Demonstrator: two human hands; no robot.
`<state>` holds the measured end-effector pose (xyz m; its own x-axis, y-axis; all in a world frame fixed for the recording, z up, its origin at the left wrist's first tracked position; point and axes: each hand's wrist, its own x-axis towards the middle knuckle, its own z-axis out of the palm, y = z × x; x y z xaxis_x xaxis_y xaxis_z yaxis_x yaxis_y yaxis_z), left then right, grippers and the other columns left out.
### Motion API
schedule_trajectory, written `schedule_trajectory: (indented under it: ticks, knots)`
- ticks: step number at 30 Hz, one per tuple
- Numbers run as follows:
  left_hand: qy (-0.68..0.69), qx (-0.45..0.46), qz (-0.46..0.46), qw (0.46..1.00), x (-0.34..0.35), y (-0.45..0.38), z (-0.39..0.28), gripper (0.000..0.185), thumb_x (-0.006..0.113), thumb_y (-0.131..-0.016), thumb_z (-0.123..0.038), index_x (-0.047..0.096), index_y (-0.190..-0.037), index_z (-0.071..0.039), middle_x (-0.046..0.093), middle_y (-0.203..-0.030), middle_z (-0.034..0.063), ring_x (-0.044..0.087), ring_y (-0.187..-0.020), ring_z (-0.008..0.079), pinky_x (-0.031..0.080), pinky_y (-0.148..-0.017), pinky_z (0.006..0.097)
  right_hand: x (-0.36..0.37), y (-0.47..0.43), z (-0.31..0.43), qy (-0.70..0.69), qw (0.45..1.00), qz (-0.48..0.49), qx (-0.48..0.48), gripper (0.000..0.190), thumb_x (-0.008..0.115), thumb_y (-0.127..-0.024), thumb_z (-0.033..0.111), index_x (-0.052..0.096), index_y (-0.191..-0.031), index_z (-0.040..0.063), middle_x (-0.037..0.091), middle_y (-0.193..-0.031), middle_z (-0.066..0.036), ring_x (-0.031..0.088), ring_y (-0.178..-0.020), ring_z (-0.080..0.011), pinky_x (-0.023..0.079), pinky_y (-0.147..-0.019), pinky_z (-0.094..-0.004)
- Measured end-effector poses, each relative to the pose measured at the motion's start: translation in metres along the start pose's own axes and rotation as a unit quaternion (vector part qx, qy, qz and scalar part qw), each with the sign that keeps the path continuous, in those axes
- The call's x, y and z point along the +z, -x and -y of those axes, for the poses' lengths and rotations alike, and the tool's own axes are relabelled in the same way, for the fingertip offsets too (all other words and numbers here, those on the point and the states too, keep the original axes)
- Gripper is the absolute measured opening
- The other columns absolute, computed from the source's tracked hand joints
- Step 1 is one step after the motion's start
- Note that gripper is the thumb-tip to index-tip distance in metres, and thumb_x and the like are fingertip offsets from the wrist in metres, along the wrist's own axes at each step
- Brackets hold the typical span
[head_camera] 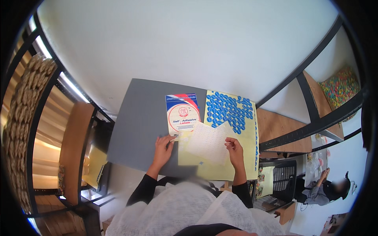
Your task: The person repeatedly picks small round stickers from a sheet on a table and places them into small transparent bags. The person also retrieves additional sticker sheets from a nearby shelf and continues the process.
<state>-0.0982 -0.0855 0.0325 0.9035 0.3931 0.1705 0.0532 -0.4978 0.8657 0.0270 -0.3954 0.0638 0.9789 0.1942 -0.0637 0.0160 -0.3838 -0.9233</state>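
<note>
My left hand (163, 150) is at the lower left corner of a red, white and blue printed packet (183, 113) that bears writing. Its thumb and forefinger come close together; whether something small is between them is not clear. White sheets (208, 140) with rows of faint small marks lie in front of the packet, fanned over pale yellow paper (245, 157). At their right edge is my right hand (235, 152), fingers bent and fingertips near the thumb. I cannot tell if it pinches anything. Many round blue stickers (226, 109) cover the yellow paper's far part.
The grey table (138, 118) meets a white wall. To the right stand wooden shelves (283, 129) on black metal frames and a black crate (274, 188). Another rack with a wooden shelf (75, 147) is at left. A person (324, 188) sits far right.
</note>
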Motion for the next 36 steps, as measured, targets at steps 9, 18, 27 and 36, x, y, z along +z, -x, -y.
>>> schedule_trajectory:
  ticks: [9, 18, 27, 36]
  knots:
    - [-0.016, 0.040, 0.050, 0.998, 0.039, -0.039, 0.001, 0.023, 0.060, -0.090, -0.007, 0.067, -0.112, -0.012, 0.065, -0.112, 0.0078, 0.056, -0.120, 0.0281, 0.021, -0.113, 0.0556, -0.050, -0.014, -0.046, 0.012, 0.995, -0.081, 0.061, 0.021, 0.062, -0.092, 0.009, 0.064, -0.112, 0.003, 0.067, -0.101, -0.004, 0.058, -0.084, -0.0119, 0.048, -0.080, -0.0279]
    - [-0.037, 0.079, 0.072, 0.994, 0.063, -0.047, -0.030, 0.024, 0.061, -0.088, -0.004, 0.067, -0.111, -0.011, 0.065, -0.116, 0.0093, 0.056, -0.121, 0.0276, 0.024, -0.113, 0.0525, -0.133, 0.016, -0.077, 0.011, 0.980, -0.180, 0.081, 0.023, 0.058, -0.095, 0.008, 0.061, -0.116, -0.002, 0.065, -0.105, -0.006, 0.061, -0.094, -0.0143, 0.048, -0.084, -0.0274]
    - [-0.023, 0.060, 0.058, 0.996, 0.106, -0.003, -0.085, 0.023, 0.061, -0.090, -0.005, 0.068, -0.111, -0.010, 0.067, -0.114, 0.0105, 0.058, -0.119, 0.0295, 0.024, -0.114, 0.0533, -0.283, 0.083, -0.143, 0.121, 0.944, -0.287, 0.109, 0.018, 0.059, -0.093, 0.007, 0.064, -0.109, 0.000, 0.067, -0.099, -0.006, 0.062, -0.090, -0.0139, 0.048, -0.080, -0.0284]
    - [-0.031, 0.044, 0.068, 0.996, 0.162, 0.045, -0.139, 0.009, 0.060, -0.094, -0.011, 0.061, -0.086, -0.007, 0.069, -0.102, 0.0076, 0.061, -0.114, 0.0284, 0.022, -0.115, 0.0539, -0.368, 0.153, -0.305, 0.256, 0.906, -0.274, 0.195, 0.018, 0.061, -0.089, 0.012, 0.067, -0.102, 0.001, 0.070, -0.099, -0.016, 0.068, -0.091, -0.0302, 0.053, -0.080, -0.0381]
